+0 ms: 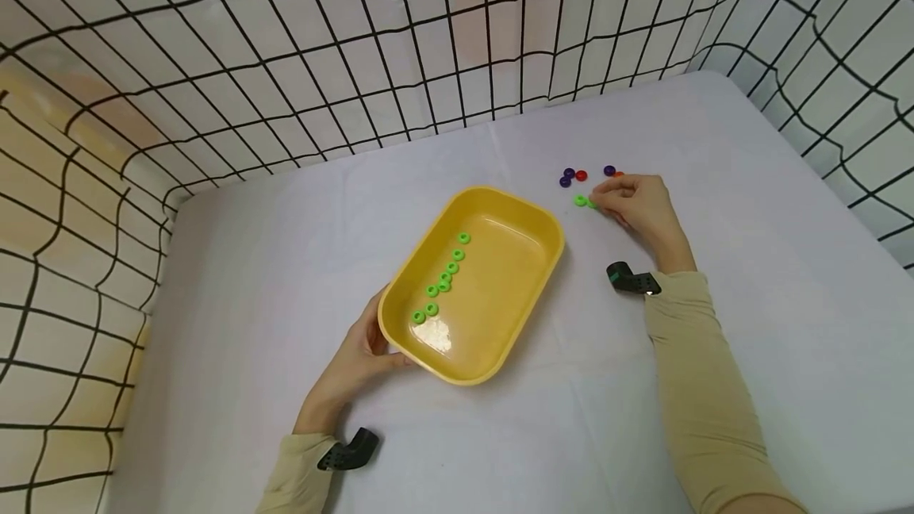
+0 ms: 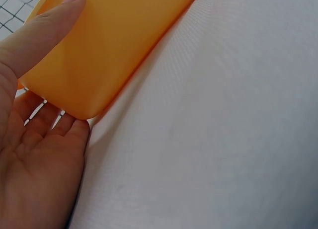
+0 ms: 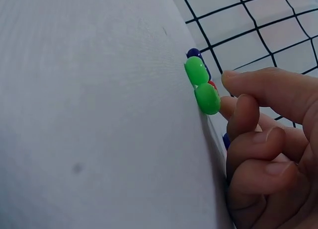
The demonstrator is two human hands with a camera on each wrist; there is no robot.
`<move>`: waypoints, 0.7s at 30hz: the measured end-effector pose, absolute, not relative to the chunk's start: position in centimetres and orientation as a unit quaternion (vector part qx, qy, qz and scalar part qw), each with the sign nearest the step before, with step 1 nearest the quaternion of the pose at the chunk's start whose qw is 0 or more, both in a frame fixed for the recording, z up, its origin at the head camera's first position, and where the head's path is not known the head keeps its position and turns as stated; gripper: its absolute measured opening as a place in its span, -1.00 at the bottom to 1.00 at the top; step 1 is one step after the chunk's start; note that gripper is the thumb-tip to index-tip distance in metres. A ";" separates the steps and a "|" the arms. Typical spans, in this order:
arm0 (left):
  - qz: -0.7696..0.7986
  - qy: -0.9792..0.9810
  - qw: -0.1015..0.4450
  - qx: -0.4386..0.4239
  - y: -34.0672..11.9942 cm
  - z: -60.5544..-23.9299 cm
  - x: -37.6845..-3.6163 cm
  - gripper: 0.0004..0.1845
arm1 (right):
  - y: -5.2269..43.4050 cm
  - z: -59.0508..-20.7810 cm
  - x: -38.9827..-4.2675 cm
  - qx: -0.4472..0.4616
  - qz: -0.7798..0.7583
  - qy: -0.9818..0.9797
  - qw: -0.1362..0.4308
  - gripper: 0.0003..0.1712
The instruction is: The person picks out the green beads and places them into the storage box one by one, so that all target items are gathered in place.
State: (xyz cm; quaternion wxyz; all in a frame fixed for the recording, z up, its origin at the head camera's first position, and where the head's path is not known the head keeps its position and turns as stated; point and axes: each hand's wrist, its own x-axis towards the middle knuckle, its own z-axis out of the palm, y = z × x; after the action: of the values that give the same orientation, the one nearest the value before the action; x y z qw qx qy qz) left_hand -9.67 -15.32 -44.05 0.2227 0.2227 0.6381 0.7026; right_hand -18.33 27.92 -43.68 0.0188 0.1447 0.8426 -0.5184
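Observation:
My left hand (image 1: 360,351) grips the near left corner of a yellow tray (image 1: 528,292), its thumb (image 2: 54,28) along the outer wall and its fingers (image 2: 44,114) at the underside. Inside the tray, several green beads (image 1: 452,267) lie in a loose slanting row on the left. My right hand (image 1: 639,209) is beside two green beads (image 3: 207,98) on the white cloth, right of the tray. Its thumb and forefinger stand apart close to the nearer bead; whether they touch it is unclear. The other fingers (image 3: 258,179) are loosely curled, with nothing seen in them.
Beyond the green beads are purple beads (image 1: 569,173), a red bead (image 1: 581,175) and another purple bead (image 1: 609,170). An orange-red bead (image 1: 619,174) is partly hidden behind the right hand. Black wire mesh (image 1: 457,62) borders the cloth-covered table (image 1: 286,260) at the back and sides.

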 end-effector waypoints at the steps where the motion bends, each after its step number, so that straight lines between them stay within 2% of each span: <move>1: 0.703 0.637 0.223 0.223 -15.4 -44.3 -9.7 0.04 | 27.9 -43.7 -18.3 0.147 -0.512 0.846 0.021 -0.54; 9: 0.699 0.645 0.218 0.219 -15.6 -45.3 -10.0 0.05 | 27.9 -43.4 -18.5 0.153 -0.492 0.857 0.028 -0.61; 21: 0.696 0.647 0.209 0.232 -15.7 -45.6 -10.2 0.05 | 27.9 -43.5 -18.6 0.160 -0.458 0.873 0.041 -0.60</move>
State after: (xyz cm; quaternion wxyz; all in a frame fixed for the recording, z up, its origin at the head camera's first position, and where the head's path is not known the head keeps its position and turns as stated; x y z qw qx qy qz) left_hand -10.16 -15.69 -45.57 0.2086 0.2319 0.6467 0.6960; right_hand -18.56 27.88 -43.54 0.0411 0.1602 0.8735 -0.4579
